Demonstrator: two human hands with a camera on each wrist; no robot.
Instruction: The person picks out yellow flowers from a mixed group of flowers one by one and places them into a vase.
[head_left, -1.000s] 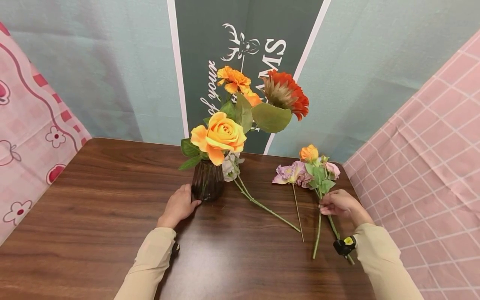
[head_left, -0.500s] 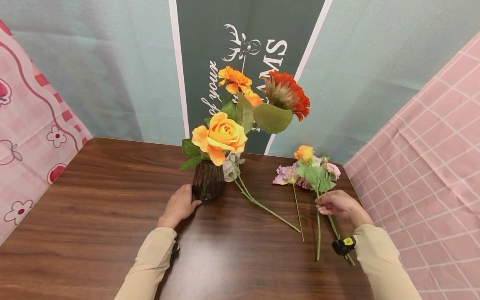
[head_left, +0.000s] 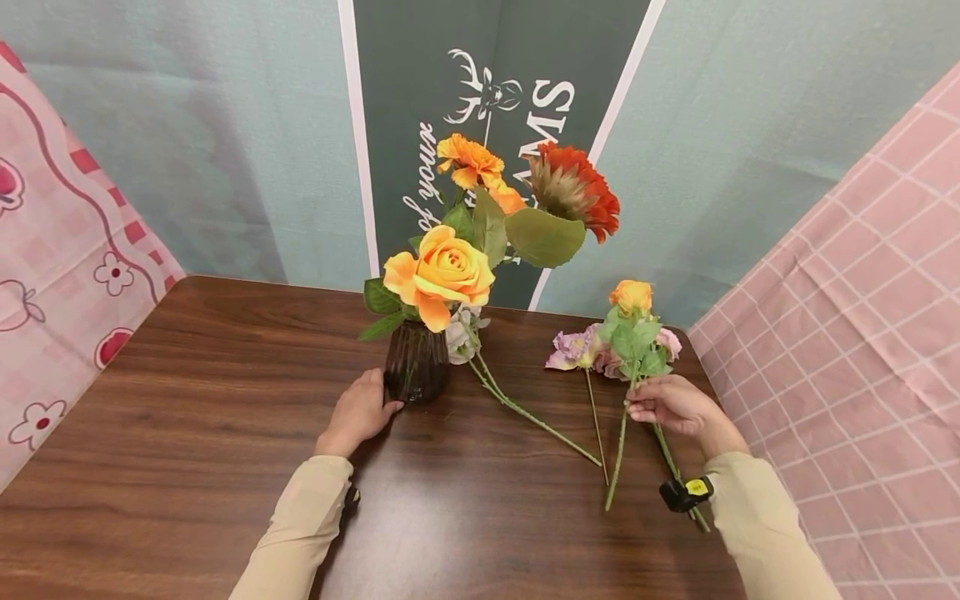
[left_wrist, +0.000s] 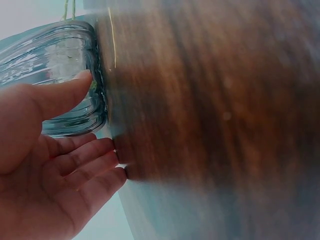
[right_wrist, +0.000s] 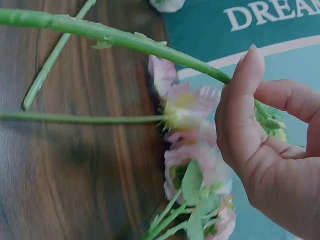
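My left hand [head_left: 360, 414] rests on the table against the base of a dark, ribbed glass vase [head_left: 417, 367]. In the left wrist view the thumb lies over the glass [left_wrist: 60, 60] and the other fingers are loosely extended beside it. Upright in the vase stand a large yellow-orange rose [head_left: 450, 265], an orange flower [head_left: 468, 158] and a red flower [head_left: 581, 187]. Between thumb and fingers, my right hand [head_left: 678, 406] pinches the green stem [right_wrist: 135, 44] of a small yellow-orange rose [head_left: 632, 297], its bloom pointing away from me.
A white flower [head_left: 461, 335] lies just right of the vase, its long stem slanting toward me. Purple flowers [head_left: 576, 346] and a pink flower [head_left: 668, 342] lie near the table's [head_left: 225, 433] back right. Fabric hangs behind; pink cloth [head_left: 840, 333] borders the right.
The small rose in my right hand swings left, then back right, its stem end now further left. The right hand shifts slightly left. My left hand and the vase stay put.
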